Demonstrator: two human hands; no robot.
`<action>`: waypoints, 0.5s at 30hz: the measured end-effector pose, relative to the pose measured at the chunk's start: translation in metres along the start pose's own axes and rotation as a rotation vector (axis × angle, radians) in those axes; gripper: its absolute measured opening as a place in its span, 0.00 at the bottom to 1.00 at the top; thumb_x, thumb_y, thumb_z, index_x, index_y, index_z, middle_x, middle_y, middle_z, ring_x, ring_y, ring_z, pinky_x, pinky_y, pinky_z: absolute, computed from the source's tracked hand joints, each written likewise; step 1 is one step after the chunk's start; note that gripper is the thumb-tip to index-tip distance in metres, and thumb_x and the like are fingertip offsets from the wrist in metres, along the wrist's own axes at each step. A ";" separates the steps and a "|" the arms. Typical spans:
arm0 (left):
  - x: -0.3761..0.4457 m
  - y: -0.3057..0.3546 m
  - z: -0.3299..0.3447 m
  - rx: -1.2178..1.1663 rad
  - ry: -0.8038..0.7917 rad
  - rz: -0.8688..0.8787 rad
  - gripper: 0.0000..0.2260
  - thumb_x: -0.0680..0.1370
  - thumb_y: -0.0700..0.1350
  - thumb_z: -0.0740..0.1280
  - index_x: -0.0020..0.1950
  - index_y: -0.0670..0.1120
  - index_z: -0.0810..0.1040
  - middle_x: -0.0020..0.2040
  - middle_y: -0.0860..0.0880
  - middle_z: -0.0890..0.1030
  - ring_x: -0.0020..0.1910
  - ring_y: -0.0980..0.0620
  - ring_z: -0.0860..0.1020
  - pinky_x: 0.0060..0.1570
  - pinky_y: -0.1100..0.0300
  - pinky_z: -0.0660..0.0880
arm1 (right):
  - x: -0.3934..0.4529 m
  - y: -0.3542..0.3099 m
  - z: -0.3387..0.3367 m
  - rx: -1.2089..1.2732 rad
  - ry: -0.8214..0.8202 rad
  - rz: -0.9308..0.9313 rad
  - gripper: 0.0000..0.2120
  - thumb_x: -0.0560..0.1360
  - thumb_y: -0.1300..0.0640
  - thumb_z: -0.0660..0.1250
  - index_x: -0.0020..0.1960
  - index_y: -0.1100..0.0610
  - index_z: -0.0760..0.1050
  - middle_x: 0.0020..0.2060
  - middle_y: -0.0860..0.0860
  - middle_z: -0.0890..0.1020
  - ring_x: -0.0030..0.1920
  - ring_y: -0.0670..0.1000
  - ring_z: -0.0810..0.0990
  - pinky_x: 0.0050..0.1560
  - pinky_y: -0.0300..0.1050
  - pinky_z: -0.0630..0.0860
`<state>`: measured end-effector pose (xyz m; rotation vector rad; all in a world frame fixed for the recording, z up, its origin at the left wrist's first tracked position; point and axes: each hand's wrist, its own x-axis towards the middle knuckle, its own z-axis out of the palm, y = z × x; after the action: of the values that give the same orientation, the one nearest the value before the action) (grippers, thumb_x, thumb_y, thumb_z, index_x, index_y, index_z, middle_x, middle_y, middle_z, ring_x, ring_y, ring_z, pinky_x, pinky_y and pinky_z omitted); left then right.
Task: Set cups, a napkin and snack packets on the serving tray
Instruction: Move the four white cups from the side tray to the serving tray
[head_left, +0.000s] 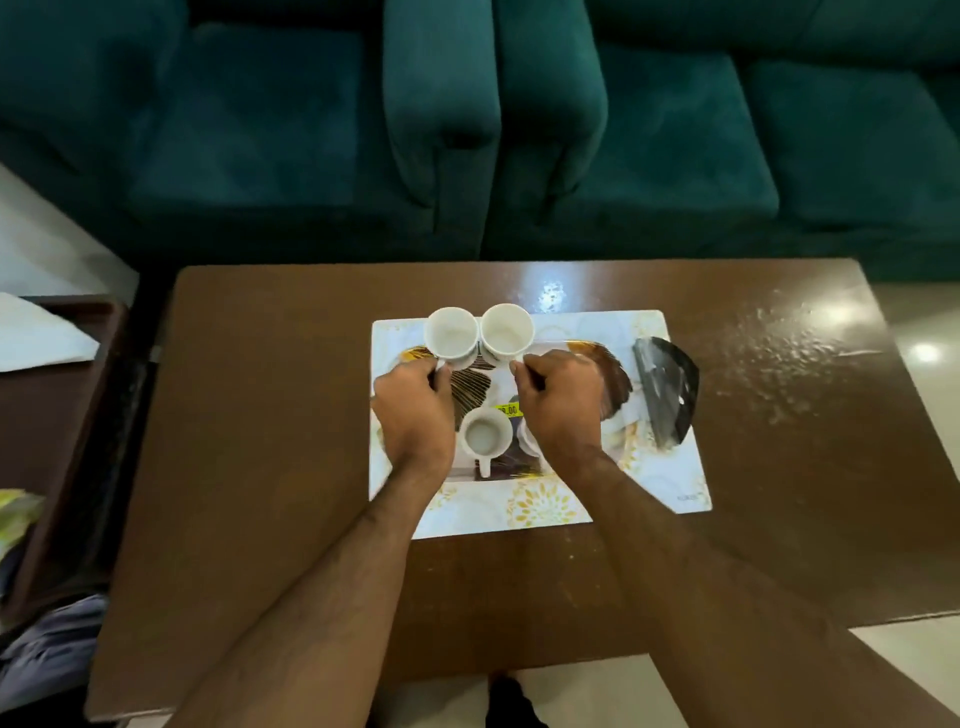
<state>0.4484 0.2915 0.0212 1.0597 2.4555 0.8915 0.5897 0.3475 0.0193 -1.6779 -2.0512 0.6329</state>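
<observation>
Both hands grip cup handles over the patterned brown-and-white serving tray (613, 364): the left hand (413, 410) pinches the handle of the far-left white ceramic cup (451, 335), the right hand (563, 402) the handle of its white twin (506, 332) just beside it. A third white cup (484, 434) stands on the tray's near part between the wrists, a fourth mostly hidden under the right hand. The tray rests on a white floral placemat (540, 506) on the glossy brown wooden table (285, 415), with a shiny dark snack packet (667, 389) at the tray's right end
</observation>
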 end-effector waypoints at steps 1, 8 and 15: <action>0.001 0.001 0.004 0.017 -0.016 0.016 0.11 0.81 0.46 0.69 0.45 0.40 0.86 0.40 0.38 0.84 0.40 0.36 0.80 0.40 0.50 0.71 | 0.003 0.008 -0.004 -0.003 -0.016 0.002 0.16 0.80 0.56 0.70 0.35 0.63 0.79 0.33 0.61 0.82 0.33 0.56 0.71 0.37 0.47 0.62; 0.015 -0.007 0.020 0.140 -0.141 0.136 0.10 0.81 0.43 0.68 0.44 0.41 0.84 0.36 0.39 0.80 0.38 0.37 0.76 0.37 0.51 0.68 | 0.016 0.057 -0.014 -0.079 -0.163 0.002 0.12 0.79 0.58 0.71 0.40 0.64 0.82 0.38 0.61 0.83 0.39 0.60 0.77 0.40 0.49 0.68; 0.035 -0.018 0.018 0.187 -0.283 0.298 0.09 0.74 0.42 0.61 0.34 0.44 0.73 0.32 0.46 0.73 0.34 0.44 0.71 0.33 0.50 0.68 | 0.039 0.075 -0.017 -0.181 -0.330 -0.123 0.08 0.79 0.61 0.70 0.43 0.63 0.84 0.39 0.62 0.83 0.43 0.63 0.79 0.42 0.50 0.72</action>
<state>0.4245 0.3152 -0.0055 1.5324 2.2110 0.5490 0.6520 0.4001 -0.0094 -1.6139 -2.4888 0.7422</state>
